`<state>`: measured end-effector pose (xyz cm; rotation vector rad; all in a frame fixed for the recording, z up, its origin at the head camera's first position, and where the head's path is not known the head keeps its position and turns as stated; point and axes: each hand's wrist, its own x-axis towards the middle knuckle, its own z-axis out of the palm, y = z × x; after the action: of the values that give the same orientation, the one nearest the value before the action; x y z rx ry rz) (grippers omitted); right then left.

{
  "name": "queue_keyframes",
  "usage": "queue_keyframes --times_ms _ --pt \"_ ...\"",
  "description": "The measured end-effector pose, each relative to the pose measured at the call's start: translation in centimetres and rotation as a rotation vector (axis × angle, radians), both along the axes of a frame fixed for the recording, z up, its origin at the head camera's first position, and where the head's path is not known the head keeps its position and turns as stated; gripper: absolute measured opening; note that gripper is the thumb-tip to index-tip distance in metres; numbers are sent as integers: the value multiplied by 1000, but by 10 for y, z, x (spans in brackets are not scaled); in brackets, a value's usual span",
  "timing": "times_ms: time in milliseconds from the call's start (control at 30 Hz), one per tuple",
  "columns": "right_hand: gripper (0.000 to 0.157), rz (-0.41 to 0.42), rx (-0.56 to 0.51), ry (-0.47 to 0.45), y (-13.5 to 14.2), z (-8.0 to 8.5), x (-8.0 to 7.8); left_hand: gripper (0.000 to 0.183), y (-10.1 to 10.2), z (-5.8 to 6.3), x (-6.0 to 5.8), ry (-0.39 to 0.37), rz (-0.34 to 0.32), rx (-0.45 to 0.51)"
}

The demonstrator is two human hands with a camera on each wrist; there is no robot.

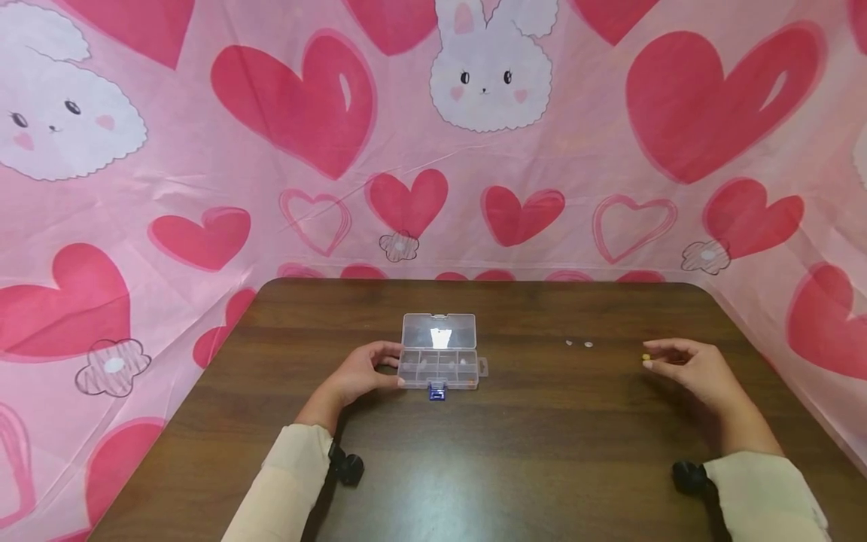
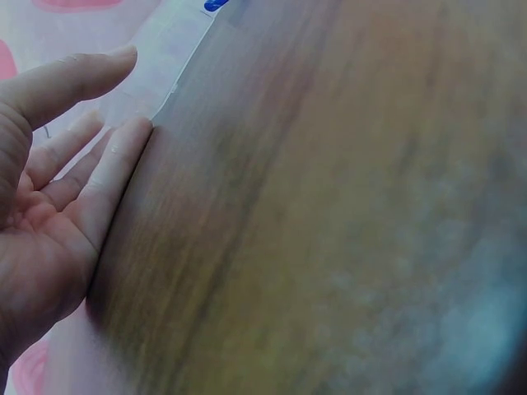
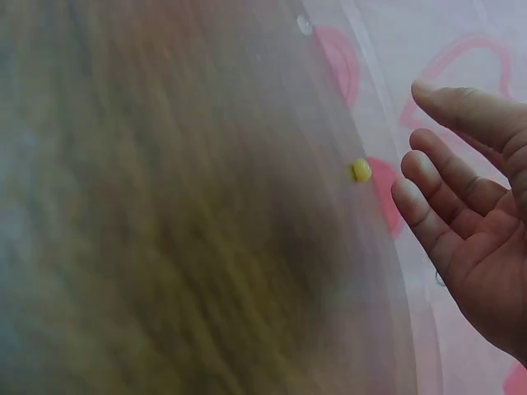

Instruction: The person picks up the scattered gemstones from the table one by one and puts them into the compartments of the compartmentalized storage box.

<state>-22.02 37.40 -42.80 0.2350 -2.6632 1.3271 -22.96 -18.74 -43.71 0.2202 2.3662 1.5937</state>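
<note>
One bare left hand [image 1: 359, 373], left of the frame's centre: thumb and fingers spread apart at the left end of a clear compartment box [image 1: 415, 383] on a dark wood-grain table [image 1: 542, 452]; cannot tell how firmly pressed. Could slide or tip the box by pushing too hard there, jumbling the small orange piece [image 1: 470, 382] at its lower right. Clear lid [image 1: 416, 331] raised at the box's upper edge; could fall shut from a knock. Right of centre, two tiny pale beads [image 1: 588, 344], loose, easy to scatter with a brushing fingertip. Farther right, yellow bead [image 1: 646, 357], just beside the parted fingertips of the right hand [image 1: 698, 375], apparently unheld; could skid away from an off-centre pinch, being small and roundish.
</note>
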Motion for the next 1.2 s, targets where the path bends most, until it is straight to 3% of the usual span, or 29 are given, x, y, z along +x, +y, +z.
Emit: queue_keyframes --times_ms 633,900,1200 --pt "44 -9 52 -154 16 -11 -17 58 1 1 -1 -17 4 -16" --pt "40 -2 179 -149 14 -13 -21 58 1 2 0 -16 4 -13" --pt "33 1 249 -114 13 -14 -23 58 1 1 0 -6 4 -8"
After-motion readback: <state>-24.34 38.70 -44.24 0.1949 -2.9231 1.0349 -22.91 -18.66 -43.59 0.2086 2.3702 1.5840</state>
